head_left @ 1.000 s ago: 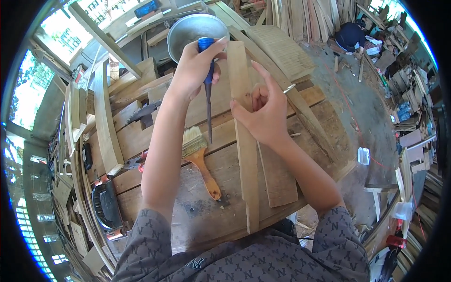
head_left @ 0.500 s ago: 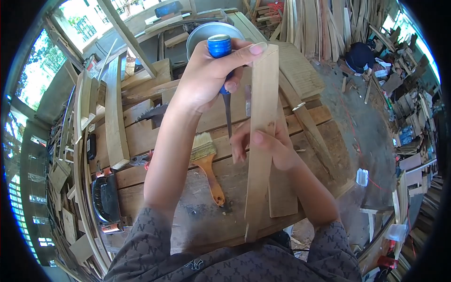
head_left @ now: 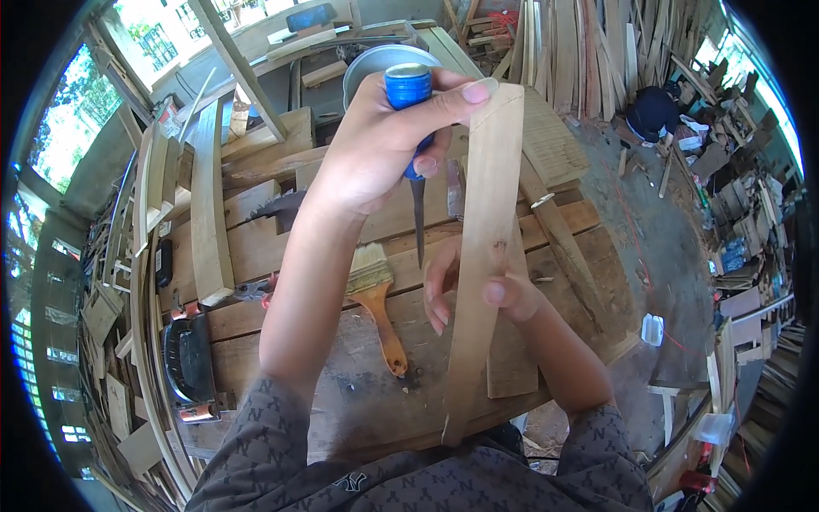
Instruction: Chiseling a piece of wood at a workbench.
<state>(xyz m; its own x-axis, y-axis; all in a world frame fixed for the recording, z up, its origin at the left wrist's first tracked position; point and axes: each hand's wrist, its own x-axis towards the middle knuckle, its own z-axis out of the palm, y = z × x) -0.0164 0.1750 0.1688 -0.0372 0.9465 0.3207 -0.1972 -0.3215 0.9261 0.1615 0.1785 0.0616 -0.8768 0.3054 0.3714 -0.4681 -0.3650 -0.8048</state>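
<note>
My left hand point(head_left: 363, 141) is closed round the blue handle of a chisel point(head_left: 418, 218), its narrow dark blade hanging down. Its thumb stretches to the top end of a long pale wooden strip point(head_left: 490, 196), where a faint slanted line shows near the corner. Lower on that strip, my right hand point(head_left: 516, 299) grips it, thumb on the front face and fingers partly hidden behind. The strip stands tilted toward me, its bottom end near my shirt. Below the blade, a paintbrush point(head_left: 384, 328) with an orange wooden handle lies on the plank workbench point(head_left: 341, 410).
A black-handled tool point(head_left: 189, 358) and pliers point(head_left: 256, 290) lie on the bench's left side, near a long board point(head_left: 209, 205). Behind my left hand sits a grey basin point(head_left: 358, 64). Another board point(head_left: 512, 367) lies under the strip. Upright planks point(head_left: 572, 51) lean at the back.
The strip's top end has shifted slightly right. My left hand and the chisel have moved a little right with it. My right hand sits slightly lower.
</note>
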